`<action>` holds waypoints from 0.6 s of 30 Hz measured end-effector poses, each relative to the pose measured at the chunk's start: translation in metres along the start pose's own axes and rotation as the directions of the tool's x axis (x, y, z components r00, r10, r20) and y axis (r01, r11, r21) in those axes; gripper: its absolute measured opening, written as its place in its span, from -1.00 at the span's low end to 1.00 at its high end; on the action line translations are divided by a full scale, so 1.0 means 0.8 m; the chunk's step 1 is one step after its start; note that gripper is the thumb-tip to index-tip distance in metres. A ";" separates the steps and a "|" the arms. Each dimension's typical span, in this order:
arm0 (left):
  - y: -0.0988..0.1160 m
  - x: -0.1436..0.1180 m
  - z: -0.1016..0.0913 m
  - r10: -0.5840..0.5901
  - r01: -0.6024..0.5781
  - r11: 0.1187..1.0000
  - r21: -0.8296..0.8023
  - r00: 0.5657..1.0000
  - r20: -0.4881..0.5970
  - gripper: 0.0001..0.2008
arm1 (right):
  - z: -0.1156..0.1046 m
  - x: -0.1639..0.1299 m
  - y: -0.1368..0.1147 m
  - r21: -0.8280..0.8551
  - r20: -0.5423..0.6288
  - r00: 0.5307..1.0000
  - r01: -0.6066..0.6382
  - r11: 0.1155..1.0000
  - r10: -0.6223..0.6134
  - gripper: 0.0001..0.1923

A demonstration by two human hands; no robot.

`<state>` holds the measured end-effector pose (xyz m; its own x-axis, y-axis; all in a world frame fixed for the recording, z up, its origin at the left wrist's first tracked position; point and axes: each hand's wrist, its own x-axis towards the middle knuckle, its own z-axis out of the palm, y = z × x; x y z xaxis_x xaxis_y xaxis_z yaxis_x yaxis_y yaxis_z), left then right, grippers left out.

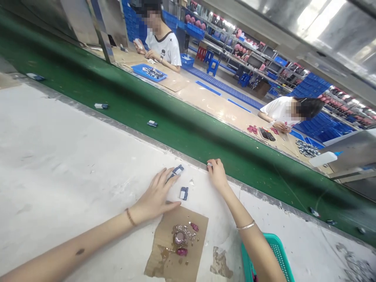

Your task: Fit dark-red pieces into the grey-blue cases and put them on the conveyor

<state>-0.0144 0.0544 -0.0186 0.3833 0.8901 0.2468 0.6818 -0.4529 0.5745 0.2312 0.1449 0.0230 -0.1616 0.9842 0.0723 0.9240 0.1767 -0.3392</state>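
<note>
Resting on: both bare hands lie on the worn white worktable (58, 164), on the near side of the long green conveyor belt (182, 129).
Left hand: the left hand (157, 196) lies flat with fingers spread wide, its fingertips touching a small dark-and-white rectangular plastic part (177, 170) just short of the belt's metal edge.
Right hand: the right hand (216, 174) sits at the belt's edge, fingers curled narrowly around a small pale piece (209, 165); what that piece is cannot be told.
Between the hands: a second small dark-and-white plastic part (183, 193) lies loose on the table, a little nearer than the belt edge.
Cardboard: a torn brown cardboard scrap (194, 243) with pink and brown glue blobs lies further from the belt than the left hand.
Basket: a teal plastic mesh basket (279, 250) sits under the right forearm.
On the belt: similar small parts (152, 123) ride well apart.
Beyond the belt: two people in white shirts (167, 47) work at a tan bench, one beside a blue plastic tray (138, 69).
</note>
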 end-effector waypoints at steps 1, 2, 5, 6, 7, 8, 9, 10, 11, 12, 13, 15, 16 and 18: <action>-0.001 0.012 0.003 0.006 -0.006 0.999 0.032 1.000 0.022 -0.26 | 0.001 -0.005 -0.005 0.018 0.016 1.000 0.024 1.000 -0.024 -0.69; -0.001 0.024 0.007 0.008 -0.010 0.998 0.061 0.999 0.041 -0.20 | 0.001 -0.011 -0.012 0.037 0.036 0.998 0.050 0.998 -0.051 -0.70; 0.001 0.049 0.017 0.037 -0.047 0.990 0.129 0.997 0.075 -0.14 | -0.002 -0.043 -0.034 0.088 0.117 0.986 0.108 0.990 -0.118 -0.69; 0.002 0.053 0.019 0.063 -0.075 0.986 0.148 0.995 0.082 -0.15 | -0.006 -0.057 -0.039 0.102 0.143 0.982 0.111 0.989 -0.125 -0.65; 0.003 0.057 0.020 0.098 -0.112 0.980 0.162 0.991 0.089 -0.18 | -0.012 -0.073 -0.042 0.111 0.165 0.979 0.105 0.988 -0.123 -0.60; 0.004 0.059 0.020 0.139 -0.154 0.973 0.171 0.986 0.096 -0.22 | -0.021 -0.091 -0.043 0.120 0.179 0.977 0.092 0.988 -0.113 -0.58; 0.004 0.062 0.020 0.187 -0.203 0.964 0.174 0.977 0.107 -0.26 | -0.031 -0.111 -0.042 0.138 0.184 0.978 0.076 0.987 -0.101 -0.56; 0.004 0.064 0.019 0.236 -0.254 0.952 0.170 0.964 0.119 -0.32 | -0.044 -0.133 -0.039 0.166 0.172 0.981 0.059 0.984 -0.088 -0.57; 0.005 0.066 0.019 0.280 -0.300 0.940 0.164 0.951 0.133 -0.38 | -0.057 -0.158 -0.034 0.199 0.135 0.988 0.040 0.979 -0.068 -0.59; 0.005 0.068 0.019 0.311 -0.332 0.929 0.165 0.940 0.142 -0.42 | -0.071 -0.185 -0.027 0.227 0.069 0.997 0.018 0.974 -0.034 -0.62; 0.005 0.071 0.020 0.335 -0.357 0.919 0.165 0.931 0.143 -0.44 | -0.086 -0.216 -0.018 0.235 -0.034 0.999 -0.022 0.972 0.031 -0.66; 0.006 0.074 0.025 0.362 -0.384 0.907 0.171 0.921 0.146 -0.45 | -0.112 -0.284 0.008 0.168 -0.355 0.903 -0.194 0.966 0.243 -0.72; 0.006 0.075 0.028 0.371 -0.393 0.902 0.176 0.917 0.146 -0.44 | -0.124 -0.320 0.025 0.137 -0.559 0.747 -0.346 0.928 0.361 -0.72; 0.006 0.076 0.035 0.395 -0.421 0.889 0.182 0.904 0.163 -0.44 | -0.146 -0.394 0.066 0.229 -0.865 0.203 -0.655 0.720 0.459 -0.63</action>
<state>0.0298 0.1049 -0.0231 0.7173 0.6175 0.3229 0.5581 -0.7865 0.2645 0.3716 -0.1572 0.0919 0.6914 0.2709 0.6698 0.6920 -0.5147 -0.5061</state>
